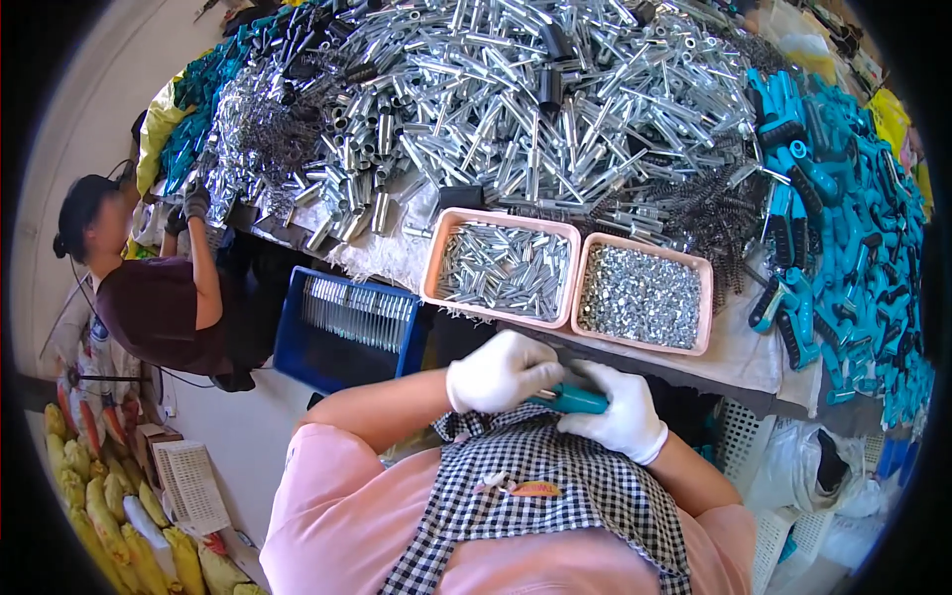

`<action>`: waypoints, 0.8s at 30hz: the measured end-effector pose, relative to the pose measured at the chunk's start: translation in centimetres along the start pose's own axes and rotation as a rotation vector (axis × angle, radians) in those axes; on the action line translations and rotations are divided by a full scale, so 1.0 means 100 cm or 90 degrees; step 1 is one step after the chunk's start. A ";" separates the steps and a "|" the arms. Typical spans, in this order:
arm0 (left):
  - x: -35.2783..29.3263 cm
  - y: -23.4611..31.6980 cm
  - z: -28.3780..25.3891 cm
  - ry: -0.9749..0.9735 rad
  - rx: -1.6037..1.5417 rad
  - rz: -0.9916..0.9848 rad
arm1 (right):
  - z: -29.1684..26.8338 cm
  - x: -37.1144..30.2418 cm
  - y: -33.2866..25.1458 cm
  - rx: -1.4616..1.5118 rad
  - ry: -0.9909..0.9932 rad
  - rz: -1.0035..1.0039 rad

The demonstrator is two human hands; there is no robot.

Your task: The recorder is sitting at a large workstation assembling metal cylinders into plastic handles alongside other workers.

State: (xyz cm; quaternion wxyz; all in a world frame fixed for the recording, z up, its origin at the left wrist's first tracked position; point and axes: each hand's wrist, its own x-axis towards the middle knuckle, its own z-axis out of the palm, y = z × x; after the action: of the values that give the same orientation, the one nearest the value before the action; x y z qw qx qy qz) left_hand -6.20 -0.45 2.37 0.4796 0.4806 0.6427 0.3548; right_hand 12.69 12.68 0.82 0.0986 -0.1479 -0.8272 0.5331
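My right hand [620,412], in a white glove, is closed around a teal handle [577,399], a plastic piece like those heaped at the far right. At the handle's left end a small silvery part shows. My left hand [504,372], also gloved in white, has its fingers curled in a pinch right beside that end. Whatever those fingers grip is hidden. Just beyond my hands, at the table's near edge, stand two pink trays: one with slim silver pins [504,268], the other with tiny metal pieces [640,296].
A large heap of silver tubes [516,109] covers the table, with dark springs [709,208] beside it. Teal handles [843,238] pile up at right. A blue crate [342,367] holding a row of metal rods stands left. Another person [159,307] works at far left, wearing gloves.
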 end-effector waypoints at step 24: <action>0.079 -0.043 -0.065 0.389 0.562 0.032 | -0.027 -0.008 0.013 -0.102 0.090 -0.032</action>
State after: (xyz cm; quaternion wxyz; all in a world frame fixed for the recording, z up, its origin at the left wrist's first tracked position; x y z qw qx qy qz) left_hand -14.27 5.98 -1.84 0.0144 0.5266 0.8293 0.1862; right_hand 14.50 15.18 0.68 0.1581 -0.1718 -0.8616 0.4507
